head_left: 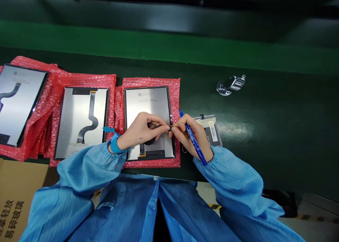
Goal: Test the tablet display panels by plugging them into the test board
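Observation:
A display panel (148,94) with a silver back and dark frame lies before me on red bubble wrap. Its black flex cable (150,141) rises from the lower edge and passes under my left hand (148,129). Thumb and fingers of that hand are pinched on the cable's free end, above the panel's right edge. My right hand (193,132) meets it there, thumb and forefinger pinched at the same end; the small part between the fingertips is mostly hidden. A blue marker pen (194,141) is tucked across the right hand, slanting down toward the wrist.
Two more panels with flex cables, a middle one (71,125) and a tilted one (21,94), lie on red bubble wrap (57,79) at left. A labelled flat part (214,132) is beside my right hand. Behind it stands a shiny metal object (233,85). A cardboard box (21,192) is lower left.

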`<state>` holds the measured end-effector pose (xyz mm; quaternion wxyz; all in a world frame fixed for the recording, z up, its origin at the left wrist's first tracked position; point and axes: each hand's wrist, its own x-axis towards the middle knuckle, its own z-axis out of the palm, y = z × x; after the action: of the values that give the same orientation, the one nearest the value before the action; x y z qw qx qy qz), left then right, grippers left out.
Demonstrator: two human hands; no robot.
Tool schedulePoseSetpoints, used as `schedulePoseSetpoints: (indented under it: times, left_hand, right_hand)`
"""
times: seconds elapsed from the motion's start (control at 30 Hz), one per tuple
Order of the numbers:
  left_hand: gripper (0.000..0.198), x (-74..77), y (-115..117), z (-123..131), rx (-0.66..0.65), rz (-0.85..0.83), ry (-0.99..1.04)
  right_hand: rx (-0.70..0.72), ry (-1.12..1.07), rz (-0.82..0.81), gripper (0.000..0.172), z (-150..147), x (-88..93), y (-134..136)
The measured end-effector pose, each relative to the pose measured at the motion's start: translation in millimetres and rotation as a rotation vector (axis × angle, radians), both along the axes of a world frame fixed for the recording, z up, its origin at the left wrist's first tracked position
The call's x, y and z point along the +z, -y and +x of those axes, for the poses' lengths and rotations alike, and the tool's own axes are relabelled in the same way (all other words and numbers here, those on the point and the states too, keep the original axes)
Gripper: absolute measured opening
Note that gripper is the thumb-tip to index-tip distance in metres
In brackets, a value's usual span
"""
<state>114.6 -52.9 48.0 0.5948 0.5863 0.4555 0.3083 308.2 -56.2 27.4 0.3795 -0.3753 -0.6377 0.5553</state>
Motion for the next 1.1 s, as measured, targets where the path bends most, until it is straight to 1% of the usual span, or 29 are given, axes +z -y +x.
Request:
schedulePoseSetpoints:
  times: [0.2, 0.3, 0.4, 0.47, 0.57, 0.63, 0.67, 0.73, 0.77, 0.8, 0.83, 0.87, 0.9, 0.97, 1.0, 1.03, 1.1]
  left_hand:
    - [0.029, 6.8, -2.0, -1.1, -0.036, -0.037, 0.037]
    - [0.031, 9.2, -2.7, -3.2, -0.071, -0.06, 0.053]
    - [0.031, 7.7, -2.4, -3.8, -0.115, -0.064, 0.042]
    - [0.032, 4.8, -2.0, -2.1, -0.135, -0.059, 0.031]
    - [0.034, 2.8, -2.8, -0.3, -0.145, -0.017, -0.012]
    - [0.031, 7.4, -3.0, -5.2, -0.088, 0.128, -0.108]
    - [0.028, 12.0, -1.8, -10.7, -0.027, 0.228, -0.172]
    - [0.028, 24.3, 6.4, -27.2, 0.145, 0.386, -0.293]
    - [0.03, 30.4, 14.1, -36.9, 0.223, 0.405, -0.34]
    - [0.034, 35.3, 24.2, -46.5, 0.277, 0.377, -0.383]
    - [0.038, 38.2, 36.3, -55.1, 0.302, 0.313, -0.428]
    - [0.04, 38.8, 49.7, -62.1, 0.301, 0.235, -0.475]
    - [0.04, 36.9, 63.5, -66.8, 0.287, 0.15, -0.53]
    - [0.035, 27.3, 88.9, -69.6, 0.282, 0.019, -0.626]
    - [0.032, 21.1, 99.1, -68.1, 0.3, -0.021, -0.665]
    - [0.031, 14.9, 107.1, -65.3, 0.323, -0.041, -0.696]
    - [0.027, 4.9, 115.9, -58.3, 0.361, -0.047, -0.751]
  right_hand:
    - [0.105, -0.094, -0.054, 0.028, 4.3, -1.5, -3.6]
    - [0.152, -0.102, -0.074, 0.027, 6.8, -0.7, -4.7]
    - [0.175, -0.09, -0.07, 0.026, 6.9, -0.3, -4.0]
    - [0.157, -0.077, -0.064, 0.028, 4.6, -0.3, -3.3]
    - [0.094, -0.047, -0.038, 0.034, 0.0, 1.3, -3.8]
    - [0.028, -0.003, 0.028, 0.031, -0.1, 5.5, -5.2]
    - [-0.029, 0.028, 0.099, 0.026, 1.5, 8.8, -5.5]
    - [-0.218, 0.054, 0.311, 0.013, 7.7, 16.6, -2.9]
    - [-0.332, 0.042, 0.431, 0.011, 11.6, 20.1, 0.7]
    - [-0.424, 0.025, 0.541, 0.013, 15.3, 22.8, 6.1]
    - [-0.468, 0.023, 0.621, 0.015, 18.1, 24.2, 13.3]
    - [-0.452, 0.049, 0.669, 0.018, 19.3, 24.1, 21.7]
    - [-0.371, 0.114, 0.697, 0.02, 18.7, 22.5, 30.8]
    - [-0.122, 0.296, 0.734, 0.024, 11.8, 15.3, 48.3]
    - [0.0, 0.382, 0.744, 0.026, 6.2, 10.3, 55.6]
    - [0.092, 0.456, 0.75, 0.028, -0.1, 4.8, 61.4]
    - [0.187, 0.569, 0.749, 0.039, -12.2, -6.2, 68.9]
